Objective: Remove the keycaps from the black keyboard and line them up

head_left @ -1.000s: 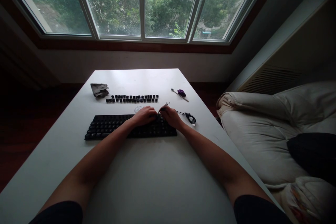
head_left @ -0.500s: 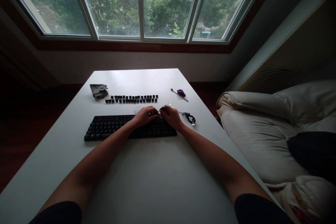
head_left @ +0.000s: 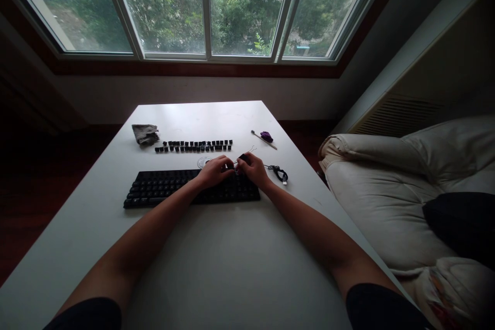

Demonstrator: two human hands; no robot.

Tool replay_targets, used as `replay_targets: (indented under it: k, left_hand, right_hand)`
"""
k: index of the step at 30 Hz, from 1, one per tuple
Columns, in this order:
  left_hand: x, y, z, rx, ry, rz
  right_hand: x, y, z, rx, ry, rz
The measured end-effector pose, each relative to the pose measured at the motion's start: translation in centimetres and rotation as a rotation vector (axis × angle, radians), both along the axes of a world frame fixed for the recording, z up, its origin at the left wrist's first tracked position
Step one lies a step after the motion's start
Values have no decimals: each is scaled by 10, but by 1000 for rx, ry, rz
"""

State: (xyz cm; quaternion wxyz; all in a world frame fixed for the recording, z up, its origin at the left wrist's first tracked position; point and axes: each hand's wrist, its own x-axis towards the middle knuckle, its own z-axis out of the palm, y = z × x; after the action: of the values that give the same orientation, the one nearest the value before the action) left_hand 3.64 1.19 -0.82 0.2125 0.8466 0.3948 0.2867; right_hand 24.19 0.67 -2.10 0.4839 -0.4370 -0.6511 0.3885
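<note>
Head | right hand (head_left: 253, 169) pinching wire tool (head_left: 244, 158) | left hand (head_left: 214, 170) half-curled, can't tell contents | imo lift straight off keyboard (head_left: 164, 184)

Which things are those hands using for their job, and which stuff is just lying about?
Seem part of the job:
left hand, over the black keyboard
right hand, holding a thin wire tool
loose black keycaps, probably

Seem just lying about, untouched:
grey cloth
thin brush
purple bundle
dark cushion on the sofa
</note>
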Motion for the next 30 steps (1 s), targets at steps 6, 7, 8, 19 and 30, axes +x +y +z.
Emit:
replay_targets:
  k: [6,7,8,19,30]
  left_hand:
    - [3,-6,5,147,69,14]
    - [3,-7,6,174,98,14]
    - [2,-8,7,196,127,10]
    - [-2,-4,9,274,167,-132]
    - [4,-2,22,251,21,8]
  right_hand:
    - [2,5,0,-84,124,18]
    - [3,6,1,-94,134,19]
    - [3,6,2,-103,139,20]
    - [5,7,6,-138,156,58]
    - [5,8,-4,-89,174,-82]
